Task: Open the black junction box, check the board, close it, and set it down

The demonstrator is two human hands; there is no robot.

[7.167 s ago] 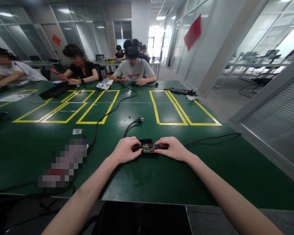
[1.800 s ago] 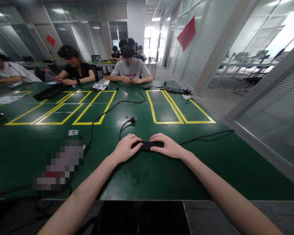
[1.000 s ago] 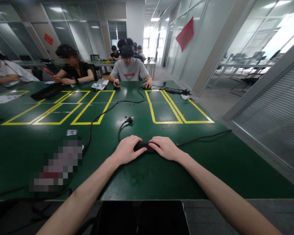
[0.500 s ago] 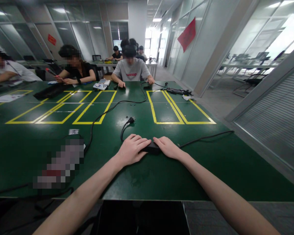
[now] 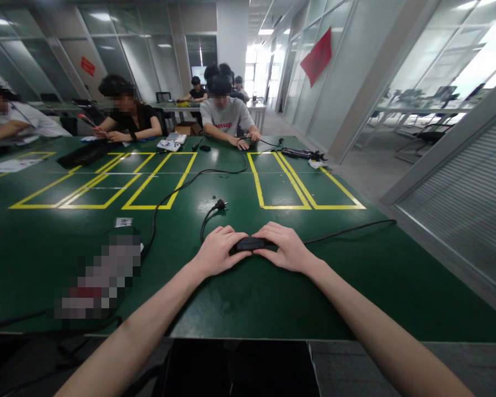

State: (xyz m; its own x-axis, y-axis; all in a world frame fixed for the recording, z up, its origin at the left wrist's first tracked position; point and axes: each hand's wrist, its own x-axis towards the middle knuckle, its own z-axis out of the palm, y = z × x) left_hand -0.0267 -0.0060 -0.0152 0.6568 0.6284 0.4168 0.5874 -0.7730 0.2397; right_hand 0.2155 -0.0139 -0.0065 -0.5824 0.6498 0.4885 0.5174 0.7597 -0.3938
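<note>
A black power adapter (image 5: 249,244) sits low over the green table (image 5: 256,309), held between my two hands. My left hand (image 5: 221,251) is closed round its left end, thumb on the near side and fingers on the far side. My right hand (image 5: 287,248) pinches the adapter's right part the same way; its right end is partly hidden by the fingers. A short cord with a black plug (image 5: 219,205) curls from behind my left hand. From my right hand a thin black cable (image 5: 351,230) runs out to the right.
Left of my arms lie a blurred-out oblong object (image 5: 103,275) and a long black cable (image 5: 154,220). Yellow tape outlines (image 5: 285,208) mark the table. Across it, a person in a grey shirt (image 5: 227,116) works beside a folded black tripod (image 5: 301,153).
The adapter has turned over or tilted between my hands, showing another side. My right hand has shifted its grip, with the thumb now on the near side. The plug has moved slightly left.
</note>
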